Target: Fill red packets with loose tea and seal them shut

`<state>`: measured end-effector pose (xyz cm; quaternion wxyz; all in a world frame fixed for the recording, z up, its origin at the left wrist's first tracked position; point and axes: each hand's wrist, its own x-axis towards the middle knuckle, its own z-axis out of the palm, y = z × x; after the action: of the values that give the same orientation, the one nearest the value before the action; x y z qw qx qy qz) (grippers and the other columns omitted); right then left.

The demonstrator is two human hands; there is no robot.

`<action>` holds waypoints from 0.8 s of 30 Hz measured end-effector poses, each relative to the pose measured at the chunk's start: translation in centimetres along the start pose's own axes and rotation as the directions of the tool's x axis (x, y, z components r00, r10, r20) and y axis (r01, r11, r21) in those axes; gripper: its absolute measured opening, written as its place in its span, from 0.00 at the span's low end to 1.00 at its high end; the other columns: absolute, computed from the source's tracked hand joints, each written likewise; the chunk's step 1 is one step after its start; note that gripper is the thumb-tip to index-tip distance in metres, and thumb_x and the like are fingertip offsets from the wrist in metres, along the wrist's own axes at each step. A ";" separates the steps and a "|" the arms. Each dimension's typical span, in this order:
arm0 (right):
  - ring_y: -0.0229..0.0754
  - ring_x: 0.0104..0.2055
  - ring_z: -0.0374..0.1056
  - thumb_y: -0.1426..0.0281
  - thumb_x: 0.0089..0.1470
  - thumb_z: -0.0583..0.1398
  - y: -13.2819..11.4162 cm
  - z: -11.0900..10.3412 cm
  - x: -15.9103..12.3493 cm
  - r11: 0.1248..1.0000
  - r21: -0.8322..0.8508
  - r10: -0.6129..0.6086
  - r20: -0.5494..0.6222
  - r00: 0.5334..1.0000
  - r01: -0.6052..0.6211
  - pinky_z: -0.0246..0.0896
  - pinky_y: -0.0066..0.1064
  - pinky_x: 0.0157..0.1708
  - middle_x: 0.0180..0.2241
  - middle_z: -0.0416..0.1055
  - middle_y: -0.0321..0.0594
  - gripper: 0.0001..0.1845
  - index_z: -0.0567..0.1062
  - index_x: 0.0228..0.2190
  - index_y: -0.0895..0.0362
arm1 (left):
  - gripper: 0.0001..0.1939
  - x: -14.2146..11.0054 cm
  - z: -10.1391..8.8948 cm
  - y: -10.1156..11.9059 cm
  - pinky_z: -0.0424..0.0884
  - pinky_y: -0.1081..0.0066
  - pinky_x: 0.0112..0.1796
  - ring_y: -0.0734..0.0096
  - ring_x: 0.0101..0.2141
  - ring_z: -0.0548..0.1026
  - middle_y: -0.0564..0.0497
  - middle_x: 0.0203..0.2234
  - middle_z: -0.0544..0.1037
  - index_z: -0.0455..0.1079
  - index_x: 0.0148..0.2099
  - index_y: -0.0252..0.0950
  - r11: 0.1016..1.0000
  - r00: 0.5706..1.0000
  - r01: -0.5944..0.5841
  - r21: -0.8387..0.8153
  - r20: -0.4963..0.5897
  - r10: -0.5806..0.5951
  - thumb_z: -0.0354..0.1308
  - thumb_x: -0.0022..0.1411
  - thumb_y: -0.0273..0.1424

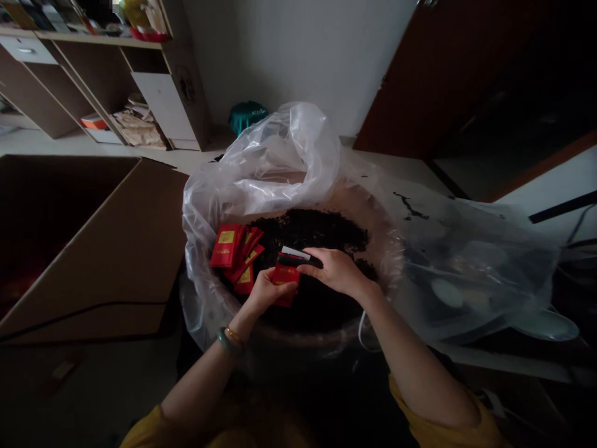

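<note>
My left hand [268, 289] grips a red packet [288, 272] by its lower part, the thumb lying across its front. At the packet's top edge, my right hand [333, 269] is closed round a small flat black-and-white clamp-like tool [296, 254], which looks like a hand sealer; its exact kind is not clear. The tool touches or spans the packet's top. Both hands are above a round container lined with clear plastic [389, 249], holding loose dark leaves [317, 227] that resemble tea. Several red packets with yellow labels [227, 246] lie in a pile at its left side.
A large open cardboard box [135, 249] stands at the left. Clear plastic sheeting [471, 274] spreads over things at the right. Behind are a shelf unit [165, 106], a green bag-like object [247, 116] and a brown door [420, 81]. A thin white loop [362, 333] hangs by my right wrist.
</note>
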<state>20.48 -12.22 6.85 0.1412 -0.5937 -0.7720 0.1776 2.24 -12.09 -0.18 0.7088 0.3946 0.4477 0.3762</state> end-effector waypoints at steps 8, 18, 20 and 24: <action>0.47 0.41 0.75 0.50 0.51 0.60 -1.2 0.1 -0.2 0.997 -0.029 0.077 0.010 0.997 -0.077 0.67 0.31 0.37 0.38 0.79 0.38 0.21 0.78 0.41 0.49 | 0.23 -0.1 0.1 -0.3 0.73 0.71 0.26 0.69 0.21 0.76 0.51 0.20 0.79 0.74 0.28 0.31 0.997 0.998 -0.053 0.060 0.031 0.051 0.74 0.31 0.39; 0.47 0.44 0.74 0.58 0.52 0.63 -1.4 0.8 -0.1 0.998 0.013 0.069 -0.071 0.995 -0.068 0.68 0.33 0.43 0.42 0.78 0.39 0.16 0.79 0.41 0.51 | 0.24 0.0 0.0 -0.6 0.71 0.72 0.27 0.70 0.21 0.75 0.52 0.20 0.78 0.74 0.31 0.30 0.997 1.000 -0.018 0.081 0.023 0.016 0.74 0.31 0.38; 0.47 0.44 0.74 0.58 0.52 0.62 -1.4 0.6 -0.1 0.997 0.021 0.080 -0.058 0.995 -0.079 0.68 0.33 0.43 0.41 0.78 0.39 0.15 0.79 0.41 0.51 | 0.24 0.0 0.0 -0.7 0.71 0.72 0.27 0.71 0.22 0.75 0.52 0.20 0.78 0.74 0.31 0.30 0.997 0.999 -0.016 0.081 0.030 0.014 0.74 0.31 0.38; 0.48 0.43 0.75 0.56 0.51 0.62 -1.2 0.3 -0.1 0.997 0.007 0.081 -0.017 0.997 -0.081 0.68 0.34 0.42 0.40 0.79 0.40 0.19 0.78 0.42 0.51 | 0.23 0.1 -0.1 -0.7 0.71 0.73 0.26 0.71 0.21 0.75 0.51 0.21 0.79 0.75 0.30 0.30 0.995 0.999 -0.044 0.092 0.031 0.041 0.74 0.32 0.38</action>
<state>19.33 -12.62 7.11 0.1427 -0.6257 -0.7454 0.1806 2.27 -12.29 -0.84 0.6880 0.4419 0.4457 0.3643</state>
